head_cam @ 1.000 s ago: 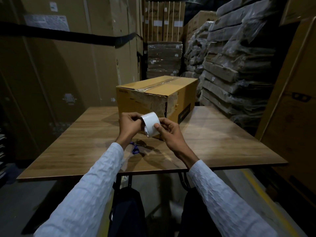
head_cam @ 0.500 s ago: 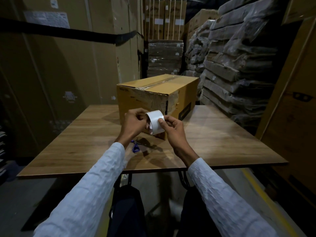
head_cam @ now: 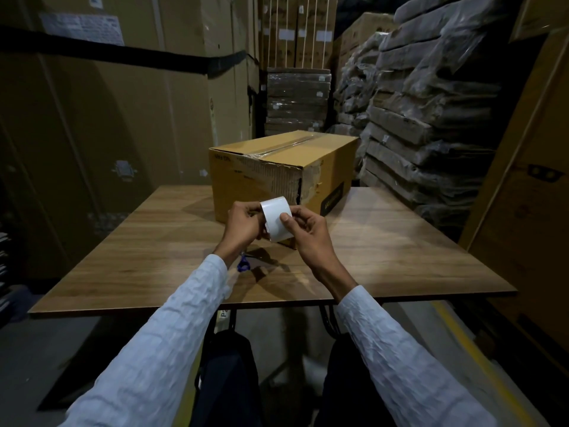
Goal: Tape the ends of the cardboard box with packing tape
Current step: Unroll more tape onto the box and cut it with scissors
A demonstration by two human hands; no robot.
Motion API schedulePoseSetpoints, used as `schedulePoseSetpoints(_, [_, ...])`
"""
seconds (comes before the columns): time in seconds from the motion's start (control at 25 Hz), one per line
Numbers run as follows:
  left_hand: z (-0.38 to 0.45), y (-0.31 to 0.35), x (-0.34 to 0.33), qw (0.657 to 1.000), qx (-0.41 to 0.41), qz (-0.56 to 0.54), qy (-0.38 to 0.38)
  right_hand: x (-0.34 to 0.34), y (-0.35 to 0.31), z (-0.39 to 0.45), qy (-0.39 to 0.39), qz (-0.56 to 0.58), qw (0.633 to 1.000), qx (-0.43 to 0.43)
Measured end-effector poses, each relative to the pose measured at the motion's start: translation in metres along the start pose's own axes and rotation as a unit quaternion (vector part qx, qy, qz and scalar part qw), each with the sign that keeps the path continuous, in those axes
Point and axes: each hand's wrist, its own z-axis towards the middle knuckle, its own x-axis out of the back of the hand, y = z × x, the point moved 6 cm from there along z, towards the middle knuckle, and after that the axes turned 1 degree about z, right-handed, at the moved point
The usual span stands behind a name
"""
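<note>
Head view looks down two white sleeves to a roll of tape (head_cam: 276, 219) held up between both hands. Left hand (head_cam: 243, 224) is closed around the roll's left side, fingers curled in at its core; right hand (head_cam: 303, 231) clasps the other side with its thumb pressed flat on the white outer face. I would guess the thumb is feeling for the loose end, though no free end shows from here.

Just beyond the hands, nearly touching the roll in this view, sits the cardboard box (head_cam: 277, 172) with its near end facing them. Clear tape already runs along the top seam, and the near end looks scuffed and torn at its right edge.

What could go wrong: if the end is not found cleanly, the tape may split or peel off in a sliver. Pulled too fast, a strip could fold back and stick to itself. On that torn patch it may not hold well either.

Below the left hand something small and blue (head_cam: 243, 265) lies on the surface (head_cam: 400, 257); I cannot tell what it is. The surface is wood-grained board. Around it the room is dim storage: tall cartons (head_cam: 101, 134) beyond the left hand, wrapped flat bundles (head_cam: 431, 112) stacked beyond the right hand.
</note>
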Motion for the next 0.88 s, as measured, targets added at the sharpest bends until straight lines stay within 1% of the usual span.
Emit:
schedulePoseSetpoints(0.12, [-0.001, -0.003, -0.005, 0.999, 0.032, -0.007, -0.024, 0.0, -0.003, 0.0, 0.002, -0.019, 1.0, 0.008])
schedulePoseSetpoints(0.2, [-0.004, -0.002, -0.007, 0.998, 0.028, 0.007, -0.055, 0.002, -0.001, -0.001, 0.011, -0.025, 1.0, 0.002])
schedulePoseSetpoints(0.24, [-0.005, 0.002, -0.006, 0.997, -0.007, 0.054, -0.051, 0.002, 0.0, -0.001, 0.02, -0.024, 1.0, -0.005])
schedulePoseSetpoints(0.28, [-0.005, 0.008, -0.002, 0.988, -0.061, 0.136, -0.027, 0.003, 0.0, -0.002, 0.031, -0.02, 0.999, -0.012])
schedulePoseSetpoints(0.32, [-0.006, 0.015, 0.0, 0.97, -0.113, 0.214, 0.004, 0.004, 0.0, -0.001, 0.041, -0.014, 0.999, -0.017])
schedulePoseSetpoints(0.36, [-0.007, 0.022, 0.001, 0.952, -0.157, 0.262, 0.03, 0.004, -0.001, -0.001, 0.048, -0.009, 0.999, -0.019])
schedulePoseSetpoints(0.4, [-0.007, 0.028, 0.001, 0.944, -0.181, 0.274, 0.037, 0.005, -0.002, -0.001, 0.052, -0.006, 0.999, -0.016])
schedulePoseSetpoints(0.48, [-0.003, 0.031, 0.001, 0.946, -0.185, 0.264, 0.034, 0.003, -0.005, 0.001, 0.046, -0.003, 0.999, -0.009])
schedulePoseSetpoints(0.64, [0.002, 0.021, 0.001, 0.966, -0.14, 0.216, 0.015, 0.003, -0.005, 0.0, 0.031, -0.002, 1.0, -0.004])
schedulePoseSetpoints(0.8, [0.002, 0.011, -0.002, 0.992, -0.069, 0.105, -0.016, 0.005, 0.002, -0.003, 0.013, -0.003, 1.0, 0.003])
schedulePoseSetpoints(0.88, [0.003, 0.006, -0.003, 0.996, -0.031, 0.066, -0.045, 0.005, 0.002, -0.003, 0.021, -0.015, 1.0, 0.004])
